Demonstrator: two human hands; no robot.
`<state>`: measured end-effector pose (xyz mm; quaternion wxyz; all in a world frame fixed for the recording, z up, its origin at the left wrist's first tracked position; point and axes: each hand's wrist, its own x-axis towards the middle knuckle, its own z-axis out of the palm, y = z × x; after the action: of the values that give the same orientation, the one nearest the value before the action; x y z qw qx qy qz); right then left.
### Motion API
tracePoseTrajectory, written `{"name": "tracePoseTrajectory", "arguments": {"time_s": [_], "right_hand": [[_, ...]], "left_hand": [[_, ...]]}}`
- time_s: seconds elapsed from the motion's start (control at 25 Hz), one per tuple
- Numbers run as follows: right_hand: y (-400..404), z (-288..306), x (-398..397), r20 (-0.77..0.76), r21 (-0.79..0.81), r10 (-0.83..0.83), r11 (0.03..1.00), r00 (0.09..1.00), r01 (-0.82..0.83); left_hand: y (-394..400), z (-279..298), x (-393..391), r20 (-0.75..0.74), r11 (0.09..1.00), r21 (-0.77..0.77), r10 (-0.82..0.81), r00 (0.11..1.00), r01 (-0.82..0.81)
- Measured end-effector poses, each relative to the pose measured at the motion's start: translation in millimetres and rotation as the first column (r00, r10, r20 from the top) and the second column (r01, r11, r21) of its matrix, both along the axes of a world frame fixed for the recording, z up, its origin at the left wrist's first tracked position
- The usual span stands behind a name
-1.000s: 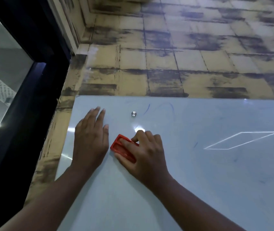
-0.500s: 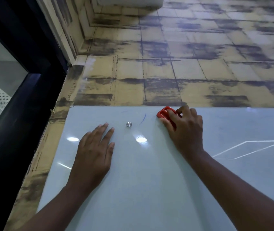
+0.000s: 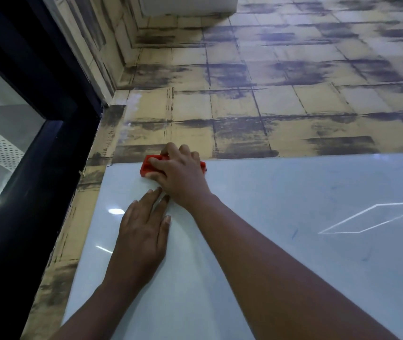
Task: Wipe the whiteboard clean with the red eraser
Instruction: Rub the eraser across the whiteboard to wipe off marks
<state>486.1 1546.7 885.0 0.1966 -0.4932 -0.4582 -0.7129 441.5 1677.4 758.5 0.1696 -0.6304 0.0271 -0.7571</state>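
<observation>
The glossy white whiteboard (image 3: 293, 241) fills the lower right of the head view. My right hand (image 3: 181, 175) grips the red eraser (image 3: 147, 166) and holds it against the board's top edge, near the top left corner. Most of the eraser is hidden under my fingers. My left hand (image 3: 144, 231) lies flat on the board just below, fingers straight, its fingertips almost touching my right wrist. Faint blue marker streaks (image 3: 295, 233) show on the board's right part.
A yellowish wall with dark smudged tiles (image 3: 269, 106) surrounds the board above and on the left. A dark window frame (image 3: 36, 155) with glass stands at the far left. A reflected light outline (image 3: 372, 217) shines on the board's right side.
My right hand slid the eraser from the board's upper middle leftward along the top edge toward the corner. My left hand stayed flat on the board. The metal stud is now hidden.
</observation>
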Motion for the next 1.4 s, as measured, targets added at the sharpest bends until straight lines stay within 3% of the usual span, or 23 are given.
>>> {"name": "tracePoseTrajectory", "arguments": {"time_s": [0.12, 0.32, 0.56, 0.88, 1.04, 1.16, 1.28, 1.4], "right_hand": [[-19, 3, 15, 0.050, -0.048, 0.027, 0.999, 0.998, -0.025], [-90, 6, 71, -0.024, 0.207, 0.114, 0.973, 0.993, -0.106], [-116, -28, 83, -0.092, 0.252, 0.105, 0.965, 0.990, -0.079], [-83, -133, 47, -0.025, -0.059, 0.035, 0.998, 0.999, -0.036], [-99, -135, 49, 0.088, -0.211, -0.121, 0.968, 0.989, 0.137], [-137, -123, 79, -0.007, 0.044, -0.129, 0.991, 0.992, 0.129], [-171, -119, 103, -0.250, 0.358, -0.109, 0.913, 0.962, 0.196], [-157, -123, 89, -0.333, 0.426, -0.052, 0.882, 0.941, 0.200]], "left_hand": [[2, 1, -2, -0.005, 1.000, 0.010, 0.010, 1.000, -0.010], [2, 0, 1, 0.023, 0.999, 0.027, 0.039, 0.999, -0.040], [1, -1, 5, 0.022, 0.999, 0.012, 0.040, 0.999, -0.041], [-2, -4, 4, 0.004, 1.000, -0.003, 0.029, 1.000, -0.029], [-3, -7, -1, 0.004, 1.000, 0.000, -0.016, 1.000, 0.016], [-1, -17, -6, 0.028, 0.995, -0.003, -0.103, 0.994, 0.103], [4, -31, -9, 0.081, 0.991, -0.055, -0.115, 0.990, 0.120], [8, -35, -10, 0.139, 0.974, -0.188, -0.099, 0.985, 0.125]]}}
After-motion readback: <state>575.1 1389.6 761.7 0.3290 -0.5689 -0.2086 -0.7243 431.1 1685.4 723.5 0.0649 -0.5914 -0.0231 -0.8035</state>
